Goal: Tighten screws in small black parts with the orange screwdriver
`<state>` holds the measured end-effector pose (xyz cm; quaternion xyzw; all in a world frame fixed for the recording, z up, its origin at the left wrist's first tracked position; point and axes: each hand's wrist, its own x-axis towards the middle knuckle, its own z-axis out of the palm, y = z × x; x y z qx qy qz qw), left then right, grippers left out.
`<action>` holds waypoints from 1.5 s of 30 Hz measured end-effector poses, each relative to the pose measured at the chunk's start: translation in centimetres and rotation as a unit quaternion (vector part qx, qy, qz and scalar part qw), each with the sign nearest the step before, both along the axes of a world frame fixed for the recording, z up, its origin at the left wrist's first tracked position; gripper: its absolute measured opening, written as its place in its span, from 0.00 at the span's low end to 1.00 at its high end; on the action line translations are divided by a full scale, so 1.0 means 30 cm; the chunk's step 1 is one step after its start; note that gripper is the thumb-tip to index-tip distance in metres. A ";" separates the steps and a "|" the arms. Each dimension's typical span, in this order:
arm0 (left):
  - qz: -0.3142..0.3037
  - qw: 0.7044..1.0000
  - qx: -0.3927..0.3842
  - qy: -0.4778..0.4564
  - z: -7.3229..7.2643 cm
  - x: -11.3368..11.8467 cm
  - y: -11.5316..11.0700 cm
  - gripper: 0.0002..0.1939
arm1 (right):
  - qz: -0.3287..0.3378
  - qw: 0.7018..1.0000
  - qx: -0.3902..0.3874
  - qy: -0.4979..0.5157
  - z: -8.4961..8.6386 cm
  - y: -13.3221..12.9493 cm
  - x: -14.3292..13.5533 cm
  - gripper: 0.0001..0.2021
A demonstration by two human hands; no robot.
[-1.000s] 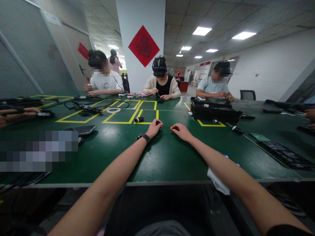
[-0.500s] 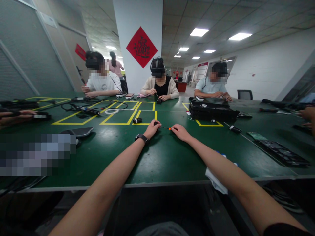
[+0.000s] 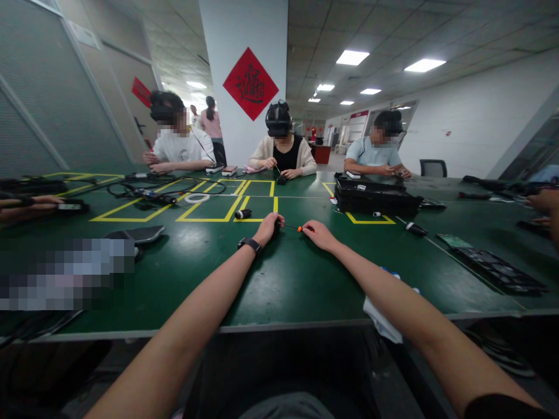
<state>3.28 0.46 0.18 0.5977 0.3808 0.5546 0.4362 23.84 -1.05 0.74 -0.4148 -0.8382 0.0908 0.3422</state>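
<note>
So the left hand has its fingers closed on a small dark piece, mostly hidden by those fingers, so no clue what it is. The right hand is gripping a screwdriver by the handle, and that's mostly covered too; you just get an orange collar and a thin shaft running left toward the piece. Can't tell if the tip touches it. Both are around the middle of the green counter, just above or on the surface.

Far left is a pixelated patch, so whatever's under there is anyone's guess. Some blue-and-white bits are half behind the right forearm.

Writing: the red diamond sign on the far pillar has black brush-style characters, too merged for me to read.

Counter's smooth and glossy with yellow tape rectangles. There's a stubby black cylinder with a white band left of the hands, a white ring past it, and a crumpled white cloth drooping over the near edge.
</note>
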 end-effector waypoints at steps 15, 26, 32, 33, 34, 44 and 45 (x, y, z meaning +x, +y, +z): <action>0.013 1.000 -0.024 -0.011 0.009 0.006 -0.008 0.22 | 0.005 1.000 -0.009 0.001 0.010 -0.009 -0.003 0.10; 0.006 1.000 -0.022 -0.011 -0.001 0.004 0.006 0.22 | 0.017 0.999 -0.044 0.024 0.008 -0.009 -0.002 0.11; 0.009 0.999 -0.024 -0.019 -0.001 0.004 0.007 0.22 | 0.015 0.998 -0.053 0.037 0.000 -0.003 0.004 0.10; 0.009 1.000 -0.024 -0.018 -0.001 0.004 0.006 0.22 | 0.017 0.997 -0.055 0.042 -0.001 -0.003 0.004 0.10; 0.008 1.000 -0.024 -0.018 0.000 0.004 0.005 0.22 | 0.018 0.997 -0.054 0.045 -0.001 -0.004 0.004 0.09; 0.017 0.999 -0.022 -0.021 0.001 0.002 -0.001 0.22 | 0.017 0.998 -0.035 0.038 0.002 -0.004 0.009 0.09; 0.016 0.999 -0.022 -0.020 0.001 0.003 -0.001 0.22 | 0.018 0.999 -0.035 0.038 0.002 -0.004 0.010 0.09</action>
